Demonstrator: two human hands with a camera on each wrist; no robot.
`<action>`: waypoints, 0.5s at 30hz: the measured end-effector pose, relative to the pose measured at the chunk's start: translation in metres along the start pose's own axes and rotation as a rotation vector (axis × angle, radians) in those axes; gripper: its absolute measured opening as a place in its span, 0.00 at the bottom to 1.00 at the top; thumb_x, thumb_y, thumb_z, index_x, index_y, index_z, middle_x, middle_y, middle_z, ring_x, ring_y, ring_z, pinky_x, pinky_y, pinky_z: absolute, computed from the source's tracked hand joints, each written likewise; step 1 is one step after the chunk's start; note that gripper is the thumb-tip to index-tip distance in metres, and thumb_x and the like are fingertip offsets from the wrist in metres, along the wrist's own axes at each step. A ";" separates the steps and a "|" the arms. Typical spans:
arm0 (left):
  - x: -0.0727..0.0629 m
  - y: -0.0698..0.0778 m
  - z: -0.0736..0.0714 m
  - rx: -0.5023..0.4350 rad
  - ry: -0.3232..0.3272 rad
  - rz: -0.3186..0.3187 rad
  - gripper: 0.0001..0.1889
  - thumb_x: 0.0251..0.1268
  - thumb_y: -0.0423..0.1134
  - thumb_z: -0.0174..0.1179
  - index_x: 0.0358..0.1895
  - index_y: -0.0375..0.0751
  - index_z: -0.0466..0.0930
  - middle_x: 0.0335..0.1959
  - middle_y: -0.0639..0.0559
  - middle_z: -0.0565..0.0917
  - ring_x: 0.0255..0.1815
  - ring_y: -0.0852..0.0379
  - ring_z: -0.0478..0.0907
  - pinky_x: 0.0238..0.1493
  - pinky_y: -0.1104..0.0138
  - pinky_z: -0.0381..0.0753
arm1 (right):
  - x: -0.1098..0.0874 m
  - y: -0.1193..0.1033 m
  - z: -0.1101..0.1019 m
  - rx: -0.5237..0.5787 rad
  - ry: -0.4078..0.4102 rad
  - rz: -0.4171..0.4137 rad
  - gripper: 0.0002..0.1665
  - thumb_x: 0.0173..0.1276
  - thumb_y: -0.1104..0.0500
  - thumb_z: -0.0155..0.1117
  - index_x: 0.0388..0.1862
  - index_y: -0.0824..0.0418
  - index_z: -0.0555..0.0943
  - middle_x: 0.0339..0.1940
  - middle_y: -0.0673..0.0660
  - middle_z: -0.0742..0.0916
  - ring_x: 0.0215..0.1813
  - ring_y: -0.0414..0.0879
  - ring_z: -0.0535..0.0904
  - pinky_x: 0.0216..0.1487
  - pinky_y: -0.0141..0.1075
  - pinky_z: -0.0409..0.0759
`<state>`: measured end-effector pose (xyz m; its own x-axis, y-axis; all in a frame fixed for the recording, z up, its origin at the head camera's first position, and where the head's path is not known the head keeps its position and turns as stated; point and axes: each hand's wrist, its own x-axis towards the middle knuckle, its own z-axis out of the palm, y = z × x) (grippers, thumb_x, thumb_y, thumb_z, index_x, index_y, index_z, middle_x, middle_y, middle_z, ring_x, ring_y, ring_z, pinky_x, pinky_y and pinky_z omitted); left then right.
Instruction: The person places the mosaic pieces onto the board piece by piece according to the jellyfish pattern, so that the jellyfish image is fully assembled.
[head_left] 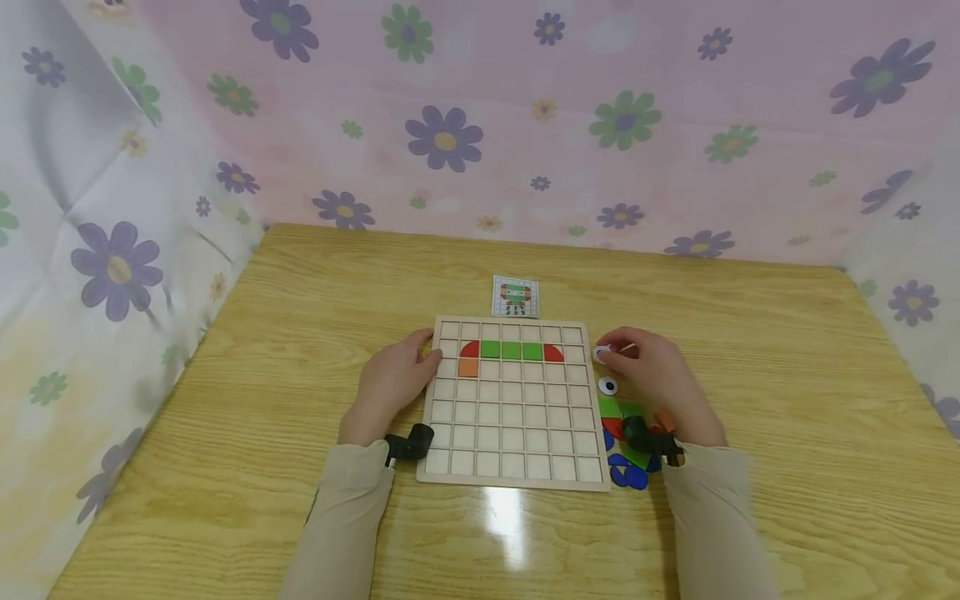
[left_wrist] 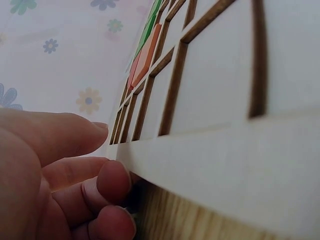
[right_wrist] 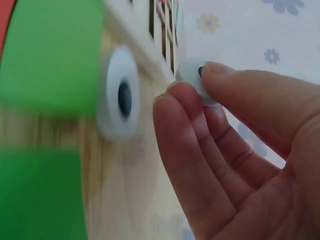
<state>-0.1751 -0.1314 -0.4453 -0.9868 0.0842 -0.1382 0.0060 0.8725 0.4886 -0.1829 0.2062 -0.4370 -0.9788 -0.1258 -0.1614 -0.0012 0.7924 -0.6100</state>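
A wooden grid board (head_left: 512,412) lies on the table, seen whole in the head view. Its second row holds green squares (head_left: 512,350) between two red rounded pieces (head_left: 552,353); below the left one sits an orange square (head_left: 468,367). My left hand (head_left: 393,383) holds the board's left edge, thumb and curled fingertips at the rim in the left wrist view. Between thumb and fingers my right hand (head_left: 660,375) pinches a round white eye piece (right_wrist: 192,77) with a black pupil, just off the board's right edge. A second eye piece (head_left: 608,386) lies beside the board.
A small pattern card (head_left: 515,297) lies behind the board, showing a coloured figure on a grid. Loose green (head_left: 609,407), red, orange and blue pieces (head_left: 636,477) are heaped at the board's right, partly under my right wrist. Flowered cloth (head_left: 450,192) hangs behind the table.
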 end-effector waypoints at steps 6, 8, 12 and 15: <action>0.001 0.000 -0.002 -0.001 0.005 -0.002 0.26 0.64 0.52 0.47 0.63 0.48 0.64 0.22 0.55 0.74 0.26 0.54 0.70 0.25 0.63 0.66 | 0.006 -0.014 0.010 0.020 -0.035 -0.025 0.18 0.61 0.45 0.58 0.46 0.53 0.77 0.36 0.52 0.82 0.36 0.46 0.76 0.36 0.38 0.72; 0.001 0.001 -0.003 -0.002 0.006 -0.001 0.26 0.64 0.52 0.47 0.63 0.49 0.64 0.22 0.55 0.74 0.26 0.54 0.70 0.26 0.63 0.66 | 0.007 -0.019 0.013 0.020 -0.045 -0.028 0.18 0.61 0.45 0.58 0.46 0.53 0.77 0.34 0.52 0.82 0.35 0.46 0.75 0.36 0.37 0.72; 0.000 0.003 -0.003 -0.015 -0.002 -0.003 0.25 0.64 0.52 0.47 0.63 0.48 0.64 0.22 0.54 0.73 0.25 0.55 0.70 0.26 0.63 0.66 | 0.008 -0.027 0.021 0.032 -0.062 -0.069 0.18 0.59 0.45 0.60 0.44 0.52 0.78 0.35 0.51 0.81 0.37 0.46 0.74 0.40 0.39 0.72; -0.001 0.003 -0.002 -0.024 -0.011 -0.002 0.25 0.64 0.52 0.46 0.63 0.48 0.64 0.21 0.54 0.72 0.23 0.55 0.69 0.25 0.64 0.65 | 0.008 -0.032 0.027 0.036 -0.070 -0.118 0.17 0.59 0.45 0.60 0.43 0.51 0.79 0.36 0.49 0.82 0.38 0.45 0.75 0.43 0.40 0.72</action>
<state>-0.1742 -0.1305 -0.4418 -0.9850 0.0877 -0.1484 0.0000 0.8611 0.5084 -0.1851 0.1641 -0.4394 -0.9555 -0.2596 -0.1402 -0.1070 0.7477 -0.6554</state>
